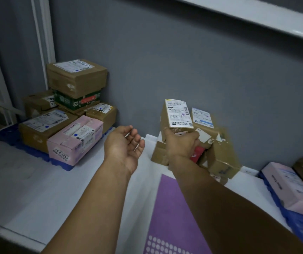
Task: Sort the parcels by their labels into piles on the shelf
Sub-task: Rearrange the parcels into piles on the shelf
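- The right hand (pixel 181 143) grips the small brown parcel (pixel 177 116) by its lower end, fingers curled round it. The parcel stands upright, its white label facing the camera.
- This parcel is at the middle pile (pixel 220 158), far on the white shelf (pixel 37 189) against the grey wall (pixel 183 61). It is just left of another labelled brown box (pixel 203 119). Whether it rests on the pile or is lifted clear, I cannot tell.
- The left hand (pixel 124 145) hovers palm up beside it, left of the right hand, fingers relaxed and slightly apart, holding nothing.
- At far left, a blue tray (pixel 60 163) carries stacked boxes: a pink box (pixel 75 140) nearest, brown ones behind, and a green box (pixel 77 100) under the top brown box (pixel 77 77).
- At right, a second blue tray (pixel 302 226) bears a pink parcel (pixel 290 187).
- A purple sheet (pixel 174 208) lies on the shelf beneath the right forearm.
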